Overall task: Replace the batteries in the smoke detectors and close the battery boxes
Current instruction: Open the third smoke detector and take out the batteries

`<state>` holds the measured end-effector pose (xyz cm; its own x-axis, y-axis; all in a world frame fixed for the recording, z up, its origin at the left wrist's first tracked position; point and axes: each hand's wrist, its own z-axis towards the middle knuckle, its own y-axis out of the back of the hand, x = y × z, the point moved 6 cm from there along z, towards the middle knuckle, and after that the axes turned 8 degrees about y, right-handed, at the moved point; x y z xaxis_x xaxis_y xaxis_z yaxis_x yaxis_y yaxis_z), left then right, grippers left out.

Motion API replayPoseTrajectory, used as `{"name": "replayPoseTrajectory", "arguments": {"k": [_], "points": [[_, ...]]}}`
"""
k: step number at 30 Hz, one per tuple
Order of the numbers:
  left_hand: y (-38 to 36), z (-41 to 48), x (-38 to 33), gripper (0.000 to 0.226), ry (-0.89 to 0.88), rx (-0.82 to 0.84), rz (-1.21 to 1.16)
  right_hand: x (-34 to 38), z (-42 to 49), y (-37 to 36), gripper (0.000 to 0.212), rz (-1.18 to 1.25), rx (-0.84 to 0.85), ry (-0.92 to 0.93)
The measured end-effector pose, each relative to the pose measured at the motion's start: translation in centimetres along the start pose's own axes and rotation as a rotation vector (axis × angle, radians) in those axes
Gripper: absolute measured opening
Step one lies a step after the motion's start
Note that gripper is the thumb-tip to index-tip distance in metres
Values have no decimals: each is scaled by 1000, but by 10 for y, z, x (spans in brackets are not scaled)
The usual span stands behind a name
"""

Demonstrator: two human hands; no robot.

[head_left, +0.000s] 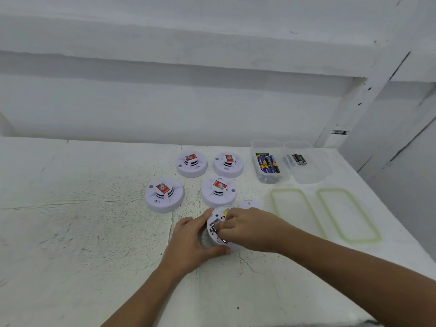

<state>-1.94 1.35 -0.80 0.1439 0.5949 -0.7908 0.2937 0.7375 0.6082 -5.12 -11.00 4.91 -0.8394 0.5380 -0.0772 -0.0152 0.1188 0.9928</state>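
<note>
A white smoke detector (218, 218) lies back-side up on the table, its battery bay open. My left hand (191, 241) curls round its left and near rim. My right hand (250, 228) reaches in from the right, fingertips pinching a battery (215, 230) in the bay. The detector's round white battery cover (249, 204) lies just behind my right hand. Several other white detectors with red labels stand face up behind: (164, 195), (219, 191), (191, 162), (228, 164).
Two clear plastic boxes stand at the back right: one (267, 177) holds several blue and green batteries, the other (309, 175) holds a few dark batteries. Their green-rimmed lids (273, 201), (349, 215) lie flat in front. The table's right edge runs close by.
</note>
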Motion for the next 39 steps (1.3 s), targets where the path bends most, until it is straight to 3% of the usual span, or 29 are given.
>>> {"name": "replayPoseTrajectory", "arguments": {"k": [5,10,15,18,20,30,34,39], "points": [[0,0,1,107,17,6,20,3,-6,-3,31,-103,-44,91],[3,-2,-8,80,-13,20,14,6,-7,-2,44,-119,-109,142],[3,-3,-4,89,25,-6,14,2,-11,-2,39,-59,-121,91],[5,-4,-9,80,-2,-11,-2,-2,-18,1,22,75,-182,-66],[4,-4,-13,74,-38,-2,-4,-6,-22,5,22,258,-233,-195],[3,-5,-9,86,-25,-23,-26,-14,-19,3,17,589,-291,-460],[3,-6,-4,86,25,-42,-29,-50,-42,7,19,1025,-580,-714],[0,-3,-1,93,40,-59,-37,-134,-97,22,17,1050,-878,-1006]]}}
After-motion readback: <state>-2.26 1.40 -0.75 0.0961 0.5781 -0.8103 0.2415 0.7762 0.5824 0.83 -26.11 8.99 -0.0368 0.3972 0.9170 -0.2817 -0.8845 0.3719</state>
